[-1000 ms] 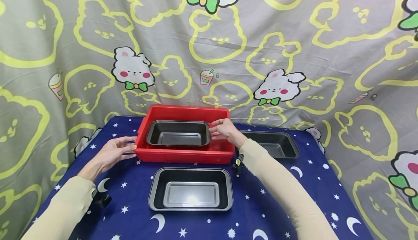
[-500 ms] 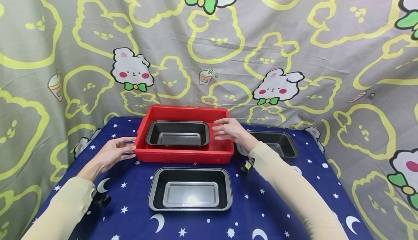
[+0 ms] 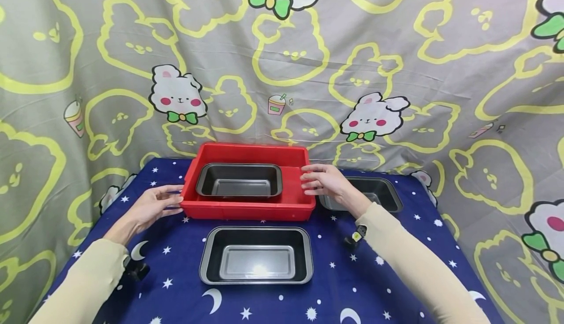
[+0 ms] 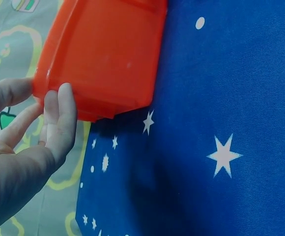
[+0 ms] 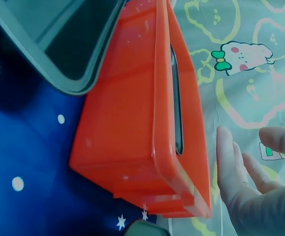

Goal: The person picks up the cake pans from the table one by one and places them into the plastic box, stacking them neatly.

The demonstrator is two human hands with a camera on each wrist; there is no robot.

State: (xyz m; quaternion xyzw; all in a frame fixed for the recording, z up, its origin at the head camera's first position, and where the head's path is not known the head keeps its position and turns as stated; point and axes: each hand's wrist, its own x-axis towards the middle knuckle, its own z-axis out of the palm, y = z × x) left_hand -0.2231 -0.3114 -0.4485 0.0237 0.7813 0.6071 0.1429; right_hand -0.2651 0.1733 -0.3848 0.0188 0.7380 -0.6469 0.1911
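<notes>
A red plastic bin [image 3: 246,211] stands toward the back of the table, with a dark loaf pan [image 3: 238,187] in its left part. My left hand [image 3: 154,206] rests its extended fingertips on the bin's left end; in the left wrist view several fingers [image 4: 66,115] touch the red wall near the rim. At the other end, my right hand [image 3: 328,184] hovers by the bin's right rim, fingers spread and holding nothing. The right wrist view shows this hand [image 5: 260,191] apart from the bin [image 5: 118,113].
Another loaf pan [image 3: 257,260] lies in front of the bin. A third pan [image 3: 381,194] sits to the bin's right, partly behind my right hand. A blue star-patterned cloth [image 3: 176,275] covers the table, and a printed curtain [image 3: 273,45] hangs behind it.
My right hand has drawn away from the right end of the pan inside the bin and moved right to the bin's rim. My left hand and the pans stay put.
</notes>
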